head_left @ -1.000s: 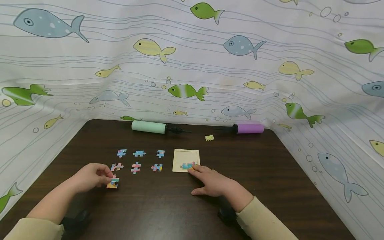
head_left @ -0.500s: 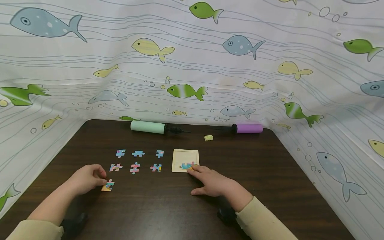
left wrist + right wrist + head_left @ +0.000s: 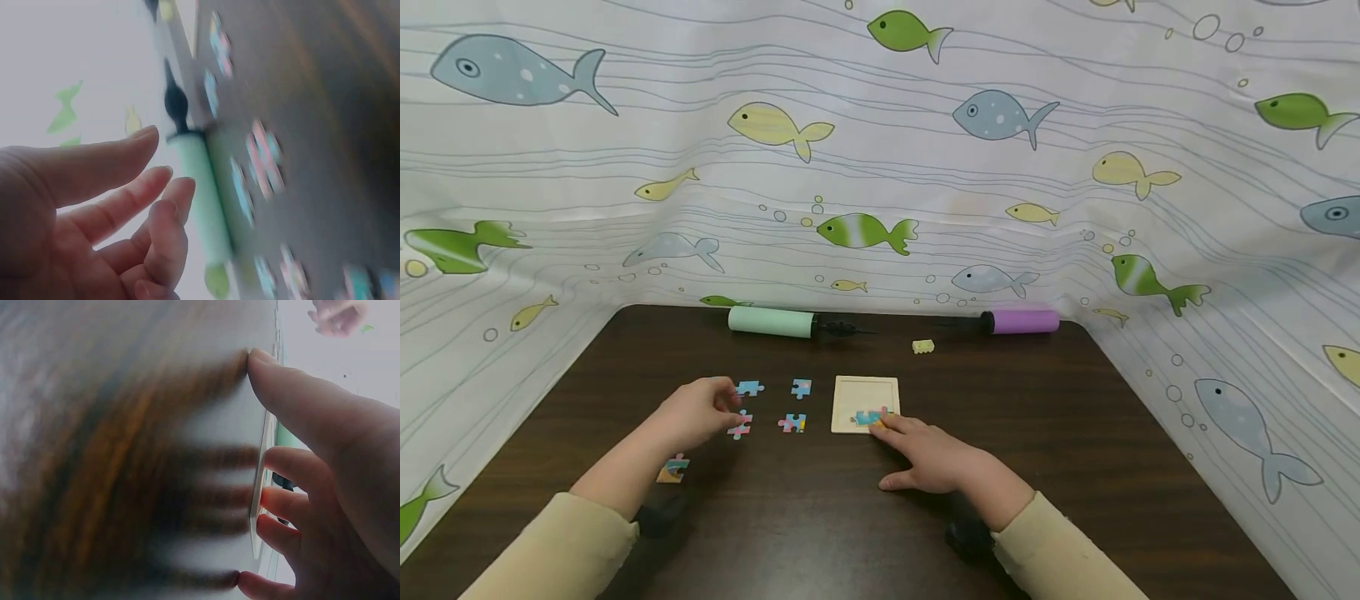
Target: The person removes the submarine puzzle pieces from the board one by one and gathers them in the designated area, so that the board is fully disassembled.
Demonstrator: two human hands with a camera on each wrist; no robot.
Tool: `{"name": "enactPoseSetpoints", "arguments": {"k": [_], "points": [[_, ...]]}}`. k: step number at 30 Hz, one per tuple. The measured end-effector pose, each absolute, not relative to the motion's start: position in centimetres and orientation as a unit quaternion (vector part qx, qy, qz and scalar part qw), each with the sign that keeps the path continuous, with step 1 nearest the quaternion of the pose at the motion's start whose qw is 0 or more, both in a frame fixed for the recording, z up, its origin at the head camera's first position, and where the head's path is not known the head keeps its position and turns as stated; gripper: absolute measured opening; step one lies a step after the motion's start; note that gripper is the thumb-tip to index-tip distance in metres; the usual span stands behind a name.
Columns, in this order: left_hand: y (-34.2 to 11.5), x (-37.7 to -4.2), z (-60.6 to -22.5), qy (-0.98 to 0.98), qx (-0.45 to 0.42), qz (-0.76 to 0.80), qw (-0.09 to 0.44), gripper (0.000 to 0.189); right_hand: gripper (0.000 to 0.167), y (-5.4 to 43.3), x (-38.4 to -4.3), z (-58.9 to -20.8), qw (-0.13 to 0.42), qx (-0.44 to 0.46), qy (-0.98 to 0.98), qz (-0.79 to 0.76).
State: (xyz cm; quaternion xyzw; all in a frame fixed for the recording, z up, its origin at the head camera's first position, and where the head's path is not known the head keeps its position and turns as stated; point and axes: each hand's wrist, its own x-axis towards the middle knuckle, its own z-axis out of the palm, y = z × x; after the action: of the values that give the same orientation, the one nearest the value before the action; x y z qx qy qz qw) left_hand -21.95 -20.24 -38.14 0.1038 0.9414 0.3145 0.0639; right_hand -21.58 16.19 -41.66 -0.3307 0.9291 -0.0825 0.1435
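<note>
My left hand (image 3: 698,412) hovers over the left jigsaw pieces. In the left wrist view its loosely bent fingers (image 3: 109,215) hold nothing, and thumb and fingertips stand apart. Close by it are a blue piece (image 3: 749,389) and a pink piece (image 3: 740,427), the latter partly covered in the head view. An orange and teal piece (image 3: 673,470) lies below the left hand. My right hand (image 3: 931,454) rests its fingertips on the near right edge of the square wooden puzzle tray (image 3: 867,385), by a joined blue piece (image 3: 869,417). Its thumb touches the table.
Two more jigsaw pieces, a plain blue one (image 3: 801,388) and a multicoloured one (image 3: 792,423), lie left of the tray. At the back are a green pump (image 3: 771,322), a purple pump (image 3: 1024,322) and a yellow block (image 3: 922,346). A fish-print curtain (image 3: 880,167) surrounds the table (image 3: 865,533).
My left hand has shifted the orange and teal piece slightly left and down, let it go, then moved up and right over other pieces. The right hand stays in place.
</note>
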Motion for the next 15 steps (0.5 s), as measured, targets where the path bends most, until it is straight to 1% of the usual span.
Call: {"name": "enactPoseSetpoints", "arguments": {"k": [6, 10, 15], "points": [[-15.5, -23.9, -38.5, 0.928, 0.133, 0.334, 0.093, 0.023, 0.082, 16.2, -21.6, -41.9, 0.145, -0.333, 0.928, -0.089], [-12.3, -25.1, -39.0, 0.929, 0.146, 0.320, 0.110, 0.025, 0.082, 16.2, -21.6, -42.0, 0.150, -0.328, 0.928, -0.094], [-8.6, -26.2, -39.8, 0.934, 0.147, 0.306, 0.115, 0.026, 0.082, 16.3, -21.5, -41.9, 0.151, -0.324, 0.929, -0.097]]}}
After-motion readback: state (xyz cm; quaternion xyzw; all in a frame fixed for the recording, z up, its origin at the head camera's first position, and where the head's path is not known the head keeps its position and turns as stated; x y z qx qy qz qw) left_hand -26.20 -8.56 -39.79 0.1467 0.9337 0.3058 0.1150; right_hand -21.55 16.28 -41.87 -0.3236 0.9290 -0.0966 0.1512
